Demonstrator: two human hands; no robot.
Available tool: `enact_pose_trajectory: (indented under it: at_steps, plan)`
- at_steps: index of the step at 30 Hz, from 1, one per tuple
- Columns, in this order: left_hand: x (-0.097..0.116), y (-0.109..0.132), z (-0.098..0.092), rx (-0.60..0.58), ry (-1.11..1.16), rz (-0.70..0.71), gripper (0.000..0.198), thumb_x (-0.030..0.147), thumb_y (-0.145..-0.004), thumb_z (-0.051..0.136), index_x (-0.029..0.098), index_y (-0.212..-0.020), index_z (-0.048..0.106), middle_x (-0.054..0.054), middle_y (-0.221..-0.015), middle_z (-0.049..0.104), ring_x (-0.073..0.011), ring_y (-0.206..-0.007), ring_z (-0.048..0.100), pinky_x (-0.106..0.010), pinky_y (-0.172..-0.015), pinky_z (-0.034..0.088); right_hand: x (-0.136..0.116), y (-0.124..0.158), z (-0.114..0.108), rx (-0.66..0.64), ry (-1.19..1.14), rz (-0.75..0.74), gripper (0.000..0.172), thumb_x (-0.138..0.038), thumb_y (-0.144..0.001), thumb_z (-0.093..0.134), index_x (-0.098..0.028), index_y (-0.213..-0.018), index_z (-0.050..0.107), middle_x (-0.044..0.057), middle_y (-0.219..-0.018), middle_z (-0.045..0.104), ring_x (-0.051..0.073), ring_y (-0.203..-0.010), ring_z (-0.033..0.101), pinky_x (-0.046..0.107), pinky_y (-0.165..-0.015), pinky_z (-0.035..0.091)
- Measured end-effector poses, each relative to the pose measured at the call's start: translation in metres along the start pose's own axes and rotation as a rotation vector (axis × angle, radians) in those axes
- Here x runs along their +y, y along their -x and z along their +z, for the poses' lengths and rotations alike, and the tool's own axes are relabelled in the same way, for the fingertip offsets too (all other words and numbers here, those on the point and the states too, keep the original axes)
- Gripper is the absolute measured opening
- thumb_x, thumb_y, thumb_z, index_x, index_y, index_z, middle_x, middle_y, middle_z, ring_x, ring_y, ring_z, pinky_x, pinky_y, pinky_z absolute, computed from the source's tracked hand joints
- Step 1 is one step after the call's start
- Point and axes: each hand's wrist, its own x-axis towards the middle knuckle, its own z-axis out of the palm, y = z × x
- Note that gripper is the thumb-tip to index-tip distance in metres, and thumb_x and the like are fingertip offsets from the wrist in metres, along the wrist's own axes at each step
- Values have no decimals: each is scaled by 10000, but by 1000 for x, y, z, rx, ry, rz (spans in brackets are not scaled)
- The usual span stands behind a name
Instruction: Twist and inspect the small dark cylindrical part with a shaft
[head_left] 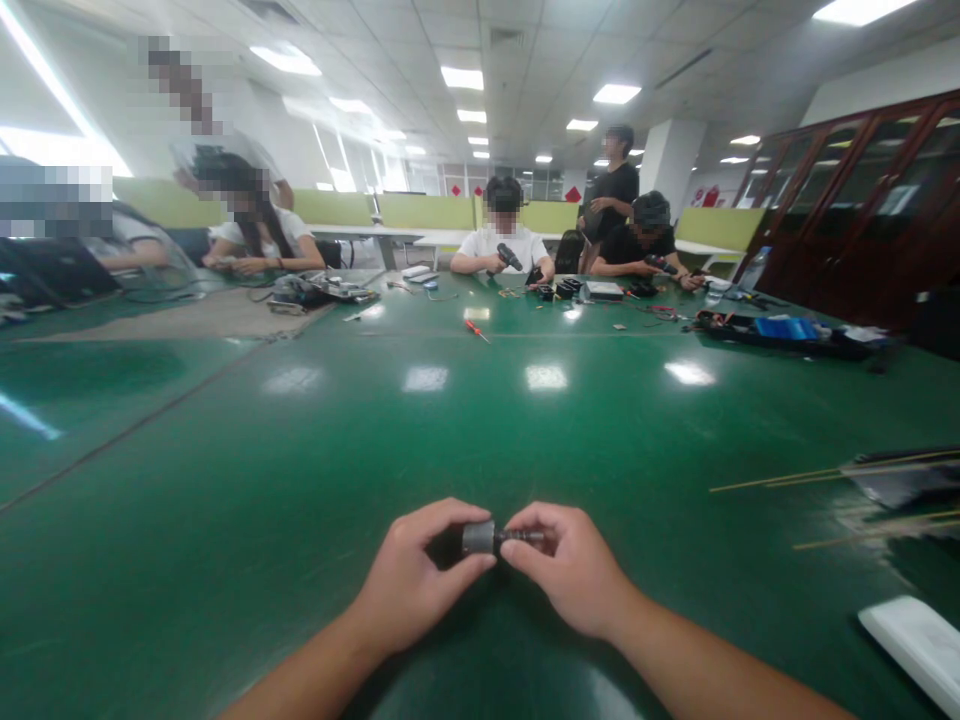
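Near the front middle of the green table, my left hand (pixel 411 568) curls its thumb and forefinger around the wide end of a small grey metal cylinder with a thin stepped shaft (pixel 478 538). My right hand (pixel 576 565) pinches the darker shaft, which points to the right. The piece lies roughly level between both hands, just above or on the tabletop; the exact gap cannot be made out. My fingers partly cover the shaft's far end.
The green table (pixel 315 460) stretches ahead. Thin yellowish rods (pixel 780 482) and a white object (pixel 919 645) lie at right. A red-handled screwdriver (pixel 475 329) lies farther off. Several people sit across; one person holds a power drill (pixel 510 257). A long black tray (pixel 787 335) stands back right.
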Motion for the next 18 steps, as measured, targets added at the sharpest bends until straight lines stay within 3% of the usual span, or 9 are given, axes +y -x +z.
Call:
enact_pose_trajectory:
  at_steps: [18]
  plan:
    - [-3,0,-1,11,-9,-33,227,298,-788,781,236,-1001,733,-21,-916,754,-193,-837,706,-274,-777,531,5,0,0,-4,-20,40,145,-287,-816,679,-171,-898,709,-30,-636,557,119,-561,497,233,-537,374]
